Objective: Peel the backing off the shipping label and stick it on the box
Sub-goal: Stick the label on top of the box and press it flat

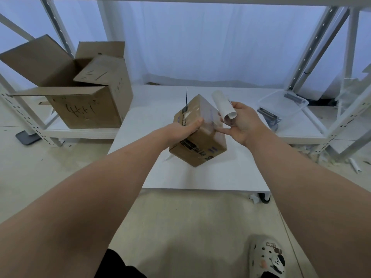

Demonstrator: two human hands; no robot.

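A small brown cardboard box (pixel 200 145) is tilted up off the low white table (pixel 210 177), one corner pointing down. My left hand (pixel 186 128) grips its left side, thumb across the top face. My right hand (pixel 241 123) holds a curled white roll of paper (pixel 223 104), the label or its backing, just right of the box's top edge. The right index finger reaches toward the box's upper right face, where a pale glossy patch (pixel 210 115) shows. Whether that patch is a stuck label I cannot tell.
A large open cardboard box (pixel 84 105) stands on the low shelf at the left. A clear plastic tub (pixel 285 105) with dark items sits at the back right. White metal rack uprights (pixel 313 49) flank the table. My shoe (pixel 269 257) is on the floor.
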